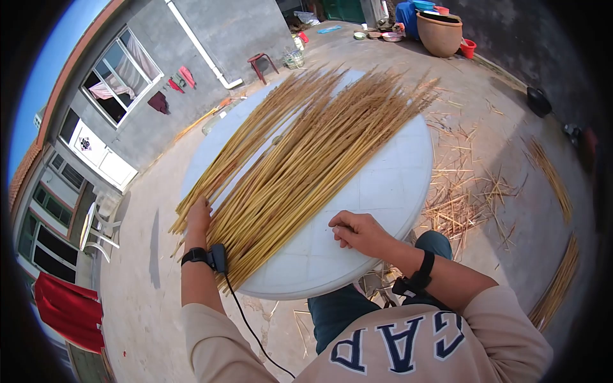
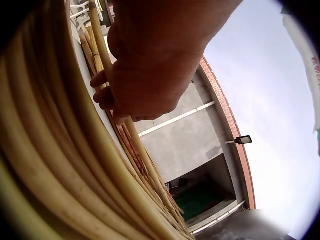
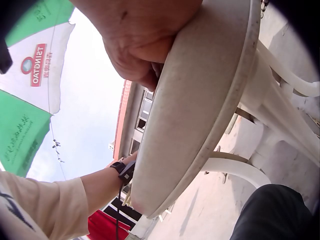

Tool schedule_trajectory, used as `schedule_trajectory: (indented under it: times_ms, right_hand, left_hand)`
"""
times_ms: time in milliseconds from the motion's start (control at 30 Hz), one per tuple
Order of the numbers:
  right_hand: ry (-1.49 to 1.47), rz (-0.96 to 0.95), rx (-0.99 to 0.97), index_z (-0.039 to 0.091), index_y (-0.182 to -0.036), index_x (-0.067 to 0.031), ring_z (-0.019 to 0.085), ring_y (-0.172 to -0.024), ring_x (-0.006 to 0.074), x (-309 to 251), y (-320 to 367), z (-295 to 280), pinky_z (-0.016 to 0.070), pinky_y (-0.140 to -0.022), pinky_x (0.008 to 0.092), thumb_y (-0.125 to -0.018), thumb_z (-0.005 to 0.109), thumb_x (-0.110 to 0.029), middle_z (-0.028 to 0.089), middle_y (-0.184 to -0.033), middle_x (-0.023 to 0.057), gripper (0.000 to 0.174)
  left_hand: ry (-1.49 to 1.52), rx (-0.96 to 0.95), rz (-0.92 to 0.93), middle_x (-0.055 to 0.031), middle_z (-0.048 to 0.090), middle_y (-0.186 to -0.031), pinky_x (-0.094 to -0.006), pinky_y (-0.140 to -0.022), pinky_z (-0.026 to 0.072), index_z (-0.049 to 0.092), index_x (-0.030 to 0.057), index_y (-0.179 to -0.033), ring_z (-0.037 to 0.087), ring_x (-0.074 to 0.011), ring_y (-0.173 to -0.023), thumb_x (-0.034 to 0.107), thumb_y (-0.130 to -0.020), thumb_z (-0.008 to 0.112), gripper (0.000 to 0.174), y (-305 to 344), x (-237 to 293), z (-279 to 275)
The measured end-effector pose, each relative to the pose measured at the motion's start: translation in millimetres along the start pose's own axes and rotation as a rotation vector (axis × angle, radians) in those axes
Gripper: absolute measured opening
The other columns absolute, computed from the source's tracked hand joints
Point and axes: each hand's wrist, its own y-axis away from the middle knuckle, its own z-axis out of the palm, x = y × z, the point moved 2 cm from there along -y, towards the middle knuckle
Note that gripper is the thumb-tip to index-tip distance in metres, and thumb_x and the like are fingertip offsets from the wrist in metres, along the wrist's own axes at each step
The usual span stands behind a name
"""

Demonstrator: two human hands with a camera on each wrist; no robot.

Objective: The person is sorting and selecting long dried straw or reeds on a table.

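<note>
A large pile of dry stalks [image 1: 274, 175] with feathery heads lies slantwise across the round white table [image 1: 383, 185]. To its left, a thinner bunch of the same stalks [image 1: 239, 150] lies apart from the main pile, a narrow gap between them. My left hand [image 1: 198, 220] is at the cut ends of this thinner bunch. In the left wrist view its fingers curl round a single stalk [image 2: 102, 45]; the thumb is hidden. Over the near right part of the table, my right hand [image 1: 361, 231] hangs loosely curled, holding nothing.
Broken stalk bits [image 1: 466, 204] litter the ground right of the table. Two more stalk bundles [image 1: 550, 175] lie farther right. A large clay pot [image 1: 439, 35] and a red bucket [image 1: 468, 48] stand at the back. A white chair [image 1: 99, 230] is on the left.
</note>
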Motion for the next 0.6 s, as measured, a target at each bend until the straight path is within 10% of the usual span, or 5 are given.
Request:
schedule_trajectory:
  times_ms: [400,533,600]
  right_hand:
    - [0.004,0.001,-0.016,0.053,-0.099,0.0008,0.055,-0.06,0.0073,4,-1,1,0.0449,-0.053,0.0209,-0.088,0.048,-0.008,0.057,-0.071,0.0032,0.015]
    - [0.039,-0.035,-0.021,0.054,-0.098,0.0009,0.056,-0.06,0.0075,2,-1,1,0.0452,-0.054,0.0209,-0.088,0.048,-0.008,0.057,-0.072,0.0034,0.015]
    - [0.036,-0.017,-0.009,0.054,-0.098,0.001,0.056,-0.061,0.0079,3,-1,1,0.0457,-0.054,0.021,-0.088,0.048,-0.008,0.057,-0.073,0.0038,0.015]
  left_hand:
    - [0.16,0.307,-0.058,-0.0133,0.061,-0.07,-0.0415,-0.06,0.0442,0.051,0.0081,-0.09,0.059,-0.0319,-0.066,0.012,-0.082,0.052,0.008,0,-13,-70]
    - [0.769,0.266,-0.016,-0.0054,0.058,-0.065,-0.0217,-0.044,0.0371,0.051,0.0026,-0.088,0.049,-0.0062,-0.052,0.008,-0.087,0.047,0.006,7,19,-106]
    - [0.981,0.258,0.057,-0.0068,0.059,-0.066,-0.0214,-0.045,0.0384,0.05,0.0023,-0.088,0.05,-0.0071,-0.053,0.008,-0.087,0.048,0.006,13,45,-129]
